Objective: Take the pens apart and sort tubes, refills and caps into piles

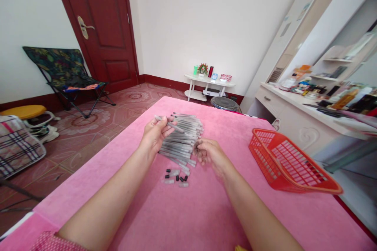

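Note:
My left hand (156, 133) is closed on a slim grey translucent pen (174, 126), held slanting over the pile between thumb and fingers. Under and beside it lies a pile of similar pens (184, 135), side by side on the pink cloth. My right hand (207, 151) is at the pile's right edge, fingers curled together and slightly blurred; what they pinch, if anything, I cannot make out. Just in front of the pile several small black plugs (177, 178) and short clear caps (183, 184) are scattered.
A red plastic basket (273, 164) stands on the right of the pink-covered table (176, 215). Beyond it is a dresser (300, 113) crowded with bottles. A folding chair (67, 70) and a yellow stool (25, 111) are on the left, and a low white stand (210, 80) is at the back wall.

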Available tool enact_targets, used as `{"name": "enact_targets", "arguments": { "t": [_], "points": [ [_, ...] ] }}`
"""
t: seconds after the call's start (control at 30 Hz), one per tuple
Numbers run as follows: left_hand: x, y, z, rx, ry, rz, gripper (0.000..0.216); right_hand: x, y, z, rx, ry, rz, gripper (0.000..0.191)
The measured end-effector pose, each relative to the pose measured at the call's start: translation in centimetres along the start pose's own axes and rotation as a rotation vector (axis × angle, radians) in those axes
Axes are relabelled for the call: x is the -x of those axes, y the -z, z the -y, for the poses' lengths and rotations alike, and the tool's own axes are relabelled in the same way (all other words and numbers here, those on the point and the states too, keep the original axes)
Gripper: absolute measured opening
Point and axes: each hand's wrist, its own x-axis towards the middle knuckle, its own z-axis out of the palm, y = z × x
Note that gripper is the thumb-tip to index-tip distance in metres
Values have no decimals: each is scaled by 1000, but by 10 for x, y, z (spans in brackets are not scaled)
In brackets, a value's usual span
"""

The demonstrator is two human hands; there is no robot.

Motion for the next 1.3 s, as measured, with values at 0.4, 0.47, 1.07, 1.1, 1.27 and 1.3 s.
{"name": "enact_targets", "arguments": {
  "t": [0.4,0.47,1.07,1.1,1.27,1.3],
  "points": [
    [13,-10,8,-239,73,168,28,9,8,10,552,288,202,20],
    [10,-7,3,-226,25,103,28,14,23,18,766,277,258,18],
    [30,-24,26,-197,97,264,29,15,39,34,860,416,-110,28],
    [35,-28,28,-194,102,280,29,18,31,35,861,442,-96,28],
    [49,-37,38,-185,95,299,32,23,10,28,1019,460,-194,22],
    [51,-38,39,-193,98,291,32,24,9,28,1053,458,-217,18]
  ]
}}
